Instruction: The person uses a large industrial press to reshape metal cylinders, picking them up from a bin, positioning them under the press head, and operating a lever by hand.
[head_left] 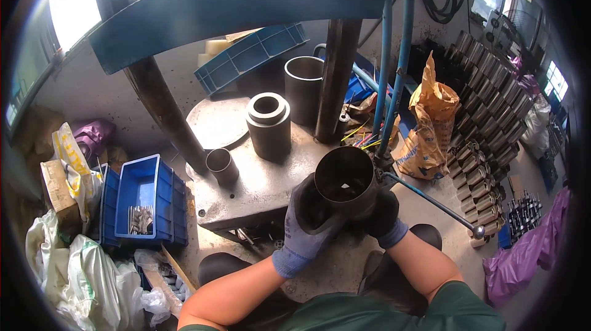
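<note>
A dark metal cylinder (346, 174), open at the top, is held between my two gloved hands above my lap, its mouth tilted toward me. My left hand (308, 214) wraps its left side in a blue-grey glove with a dark palm. On the other side my right hand (385, 214) grips it, its fingers partly hidden. A small light patch shows inside the cylinder. Just beyond, on the press table (258, 192), stand a thick stepped metal cylinder (269, 131), a short small tube (222, 166) and a wide tube (305, 88).
A blue press beam (246, 8) spans overhead between two columns. Blue crates (175, 208) and white sacks (89, 282) lie left. To the right are a lever with a ball end (437, 206), a torn paper sack (428, 128), stacked metal cylinders (486, 97) and a purple bag (529, 254).
</note>
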Tool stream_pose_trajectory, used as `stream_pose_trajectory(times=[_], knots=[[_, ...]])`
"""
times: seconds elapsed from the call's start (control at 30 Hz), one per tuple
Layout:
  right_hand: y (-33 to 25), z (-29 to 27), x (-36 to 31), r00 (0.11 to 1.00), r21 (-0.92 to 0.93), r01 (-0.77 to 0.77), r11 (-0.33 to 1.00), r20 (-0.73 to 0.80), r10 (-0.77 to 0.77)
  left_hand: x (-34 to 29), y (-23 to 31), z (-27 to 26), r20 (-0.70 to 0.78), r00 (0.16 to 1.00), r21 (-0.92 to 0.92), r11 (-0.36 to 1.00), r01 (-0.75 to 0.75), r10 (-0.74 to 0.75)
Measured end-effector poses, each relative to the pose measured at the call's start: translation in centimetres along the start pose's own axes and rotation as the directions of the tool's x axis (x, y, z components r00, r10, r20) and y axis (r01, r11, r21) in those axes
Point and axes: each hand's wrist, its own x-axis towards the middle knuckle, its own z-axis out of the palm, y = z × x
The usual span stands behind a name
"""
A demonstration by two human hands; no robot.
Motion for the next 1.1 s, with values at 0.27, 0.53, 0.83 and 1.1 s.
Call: stream_pose_trajectory(times=[0.27, 0.53, 0.83, 1.1], knots=[[-3.9, 2.3, 1.3, 0.994, 0.681, 0.080, 0.727, -0.105, -0.011, -0.1, 0.6, -0.1, 0.060, 0.992, 0.315, 0.940, -0.127, 0.114], [-4.9, 3.1, 0.9, 0.993, 0.393, 0.056, 0.918, -0.120, -0.009, -0.4, -0.1, -1.3, 0.006, 0.994, 0.264, 0.959, 0.102, -0.108], [-5.3, 4.4, 0.5, 0.970, 0.495, -0.028, 0.869, -0.196, 0.143, 1.0, -0.3, -2.1, 0.020, 0.890, -0.256, 0.859, 0.444, -0.455], [-3.5, 3.5, 0.2, 0.963, 0.478, -0.083, 0.874, -0.188, 0.194, 0.5, -0.8, -1.7, 0.078, 0.852, -0.531, 0.701, 0.475, -0.518]])
